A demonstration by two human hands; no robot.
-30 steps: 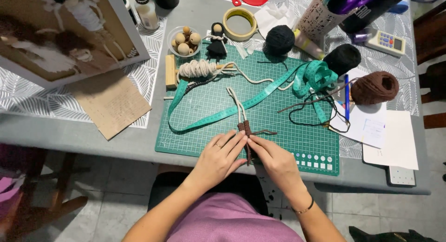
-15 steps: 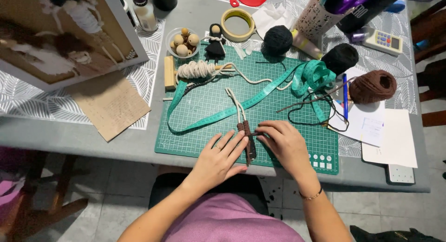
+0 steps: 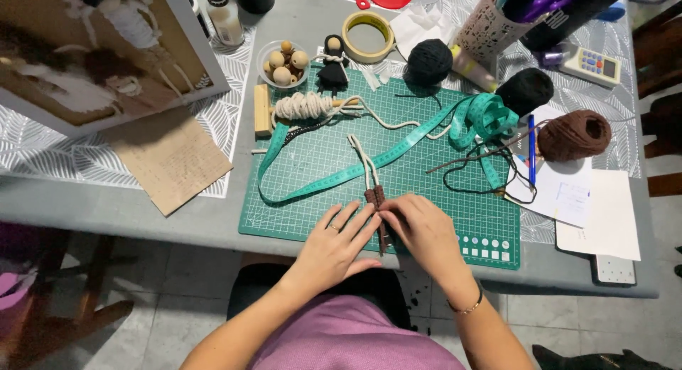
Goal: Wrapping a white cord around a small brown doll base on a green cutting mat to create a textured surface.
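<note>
Your left hand (image 3: 334,245) and right hand (image 3: 426,231) meet at the near edge of the green cutting mat (image 3: 320,164), fingertips pinched together on a cream cord piece (image 3: 369,181) lying there. Its lower end is already wrapped in dark brown yarn (image 3: 376,198), a short band with thin brown strands trailing toward you; the pale twisted cords above it, running toward the mat's middle, stay bare. So the wrapping looks begun but far from finished. Across the mat's centre loops a teal measuring tape (image 3: 398,153); a brown yarn ball (image 3: 574,134) sits just off the mat's right edge.
</note>
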